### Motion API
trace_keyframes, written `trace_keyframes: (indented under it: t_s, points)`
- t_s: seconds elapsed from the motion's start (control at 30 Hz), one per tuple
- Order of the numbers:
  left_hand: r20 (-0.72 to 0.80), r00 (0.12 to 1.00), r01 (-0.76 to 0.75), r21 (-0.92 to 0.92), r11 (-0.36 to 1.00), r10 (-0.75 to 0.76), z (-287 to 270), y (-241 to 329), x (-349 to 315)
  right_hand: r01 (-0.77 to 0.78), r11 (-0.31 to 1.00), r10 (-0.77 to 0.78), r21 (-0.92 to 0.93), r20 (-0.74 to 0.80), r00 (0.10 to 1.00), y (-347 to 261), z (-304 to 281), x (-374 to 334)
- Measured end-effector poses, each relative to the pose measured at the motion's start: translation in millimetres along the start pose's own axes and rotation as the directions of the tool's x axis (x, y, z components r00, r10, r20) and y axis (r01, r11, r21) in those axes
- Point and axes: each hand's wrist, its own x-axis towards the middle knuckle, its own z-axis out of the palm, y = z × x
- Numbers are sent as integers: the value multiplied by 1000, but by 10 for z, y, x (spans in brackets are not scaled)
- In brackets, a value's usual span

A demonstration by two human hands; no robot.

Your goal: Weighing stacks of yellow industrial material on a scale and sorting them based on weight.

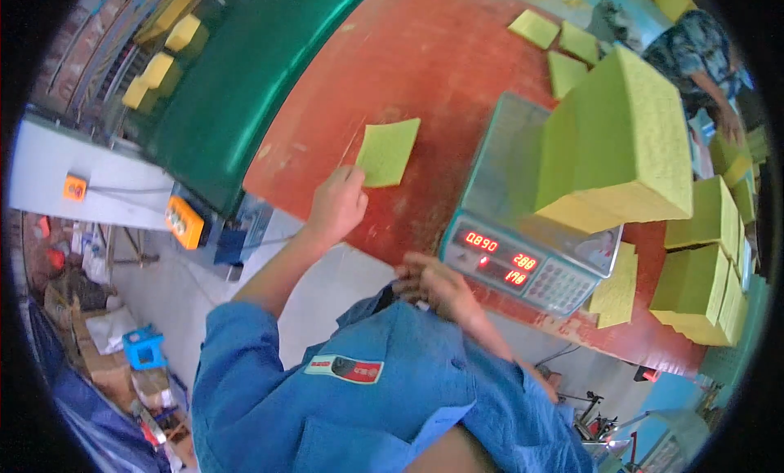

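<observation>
Pinched at its near left corner by my left hand [339, 202] is a small yellow paper sheet [388, 153], lying over the red tabletop. My right hand [441, 285] hovers close to my body by the table's front edge, its fingers loosely bent and apart with nothing visible in them. Just right of it sits a digital scale [523, 265] with lit red digits and a keypad. A tall block of stacked yellow paper [608, 146] rests on the scale's metal plate, covering much of it.
Several yellow stacks [698, 285] stand right of the scale, and a flat yellow piece [616, 285] lies beside it. Loose yellow sheets [535, 28] lie at the far side. A green belt [245, 81] borders the red table [351, 65] leftward. A co-worker's arm [719, 102] shows at far right.
</observation>
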Motion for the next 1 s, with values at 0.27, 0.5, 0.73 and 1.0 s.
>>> trace_keyframes:
  t_s: [0.27, 0.5, 0.73, 1.0]
  points:
    - [-43, 987, 133, -338, 932, -156, -259, 482, -1483, -149, 988, 138, -43, -196, 971, 198, 270, 655]
    - [637, 666, 628, -759, -170, -387, -265, 566, -1440, 154, 842, -231, -518, -87, 969, -76, 525, 309]
    - [365, 915, 403, -857, 320, -174, -1106, 1292, -350, 439, 394, -729, -807, 16, 684, -1335, 867, -540]
    - [126, 992, 124, -977, 176, 2, -1336, 2332, 1463, 390, 132, -937, -911, 14, 350, -3009, 865, -1212]
